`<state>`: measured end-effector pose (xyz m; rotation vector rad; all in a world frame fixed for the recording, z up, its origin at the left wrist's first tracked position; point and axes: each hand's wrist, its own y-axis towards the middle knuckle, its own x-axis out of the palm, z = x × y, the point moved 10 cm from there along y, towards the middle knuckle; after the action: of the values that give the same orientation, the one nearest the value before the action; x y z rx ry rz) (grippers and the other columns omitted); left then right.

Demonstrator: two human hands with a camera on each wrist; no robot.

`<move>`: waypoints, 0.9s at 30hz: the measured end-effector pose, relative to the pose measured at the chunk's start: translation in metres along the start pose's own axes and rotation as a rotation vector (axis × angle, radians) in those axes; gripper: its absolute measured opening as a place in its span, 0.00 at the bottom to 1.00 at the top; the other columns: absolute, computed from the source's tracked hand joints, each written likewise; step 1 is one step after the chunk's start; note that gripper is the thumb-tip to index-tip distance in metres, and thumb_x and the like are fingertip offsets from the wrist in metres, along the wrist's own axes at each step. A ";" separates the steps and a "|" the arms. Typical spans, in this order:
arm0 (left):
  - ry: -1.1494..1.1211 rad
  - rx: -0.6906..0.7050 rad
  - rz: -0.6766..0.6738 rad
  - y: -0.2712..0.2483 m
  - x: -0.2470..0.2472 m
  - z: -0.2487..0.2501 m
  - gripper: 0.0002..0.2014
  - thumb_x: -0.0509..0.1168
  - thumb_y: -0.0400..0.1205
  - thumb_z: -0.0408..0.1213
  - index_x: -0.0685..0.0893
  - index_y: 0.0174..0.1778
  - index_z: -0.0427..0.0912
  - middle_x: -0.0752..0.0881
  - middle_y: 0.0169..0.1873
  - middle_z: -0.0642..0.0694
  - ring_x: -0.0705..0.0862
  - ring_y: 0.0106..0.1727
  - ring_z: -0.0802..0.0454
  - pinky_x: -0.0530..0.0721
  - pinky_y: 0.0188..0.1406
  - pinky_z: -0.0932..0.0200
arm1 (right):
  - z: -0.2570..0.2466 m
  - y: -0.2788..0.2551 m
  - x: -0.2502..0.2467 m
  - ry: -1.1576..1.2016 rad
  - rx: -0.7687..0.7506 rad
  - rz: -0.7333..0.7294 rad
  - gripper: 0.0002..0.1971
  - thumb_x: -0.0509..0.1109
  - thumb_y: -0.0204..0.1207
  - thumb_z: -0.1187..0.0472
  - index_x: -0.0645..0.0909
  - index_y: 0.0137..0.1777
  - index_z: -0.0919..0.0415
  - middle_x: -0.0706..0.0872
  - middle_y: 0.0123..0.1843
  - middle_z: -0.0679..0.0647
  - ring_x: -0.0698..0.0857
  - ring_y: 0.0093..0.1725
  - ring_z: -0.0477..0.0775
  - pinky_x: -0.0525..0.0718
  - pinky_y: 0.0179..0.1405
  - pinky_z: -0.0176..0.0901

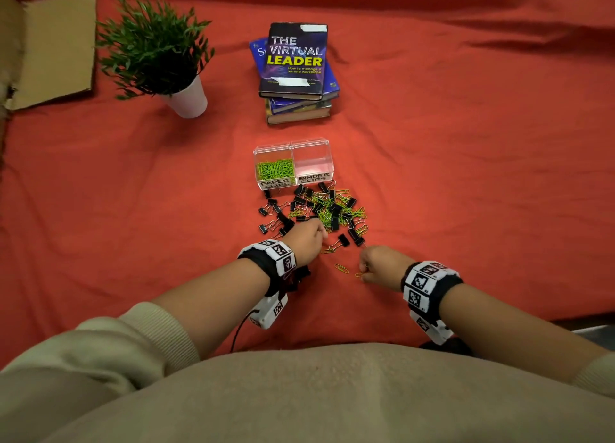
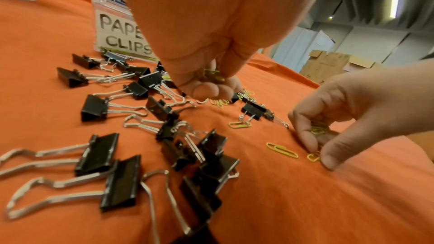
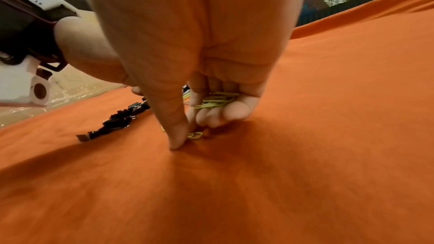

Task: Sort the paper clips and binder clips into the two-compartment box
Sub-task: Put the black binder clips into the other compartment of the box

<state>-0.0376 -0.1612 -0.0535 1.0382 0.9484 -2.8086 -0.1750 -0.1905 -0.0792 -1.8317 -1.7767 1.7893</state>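
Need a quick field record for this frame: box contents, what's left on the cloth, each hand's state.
box: clear two-compartment box on the red cloth
paper clips side: holds green paper clips
binder clips side: no clips visible inside
unsorted: mixed pile of black binder clips and green paper clips in front of the box
left hand: at the pile's near edge, fingers curled round a few green clips
right hand: holds several clips in the palm, thumb and fingertip pinching another clip on the cloth
loose clip: one between the hands

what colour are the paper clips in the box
Bright yellow-green paper clips, clearest in the head view.
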 end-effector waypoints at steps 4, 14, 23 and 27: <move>0.177 0.033 -0.023 0.003 0.013 0.003 0.09 0.52 0.84 0.36 0.76 0.50 0.38 0.83 0.40 0.41 0.82 0.42 0.41 0.75 0.37 0.52 | -0.006 -0.001 0.005 -0.052 -0.029 0.007 0.06 0.62 0.76 0.62 0.80 0.44 0.62 0.86 0.50 0.60 0.84 0.50 0.61 0.79 0.48 0.48; 0.427 0.083 -0.044 0.005 0.032 -0.002 0.09 0.63 0.83 0.36 0.78 0.57 0.37 0.82 0.56 0.38 0.82 0.57 0.40 0.80 0.54 0.48 | 0.006 0.004 -0.010 0.777 0.102 0.049 0.12 0.57 0.78 0.72 0.80 0.48 0.58 0.81 0.33 0.53 0.78 0.27 0.47 0.77 0.25 0.34; 0.305 0.064 -0.080 -0.004 0.021 -0.006 0.09 0.57 0.83 0.37 0.72 0.53 0.35 0.79 0.42 0.41 0.76 0.41 0.43 0.72 0.38 0.53 | -0.027 0.018 -0.015 0.194 0.024 0.062 0.08 0.74 0.70 0.58 0.83 0.39 0.63 0.88 0.37 0.56 0.84 0.38 0.54 0.78 0.38 0.41; 0.143 0.061 -0.041 -0.006 -0.002 -0.007 0.05 0.58 0.83 0.35 0.68 0.43 0.41 0.72 0.31 0.49 0.71 0.33 0.50 0.67 0.29 0.56 | -0.035 0.025 -0.006 0.010 0.002 0.030 0.10 0.71 0.73 0.56 0.85 0.43 0.65 0.89 0.46 0.60 0.87 0.47 0.60 0.86 0.47 0.49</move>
<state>-0.0329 -0.1525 -0.0532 1.2566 0.9097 -2.8458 -0.1326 -0.1812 -0.0801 -1.8729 -1.7533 1.7873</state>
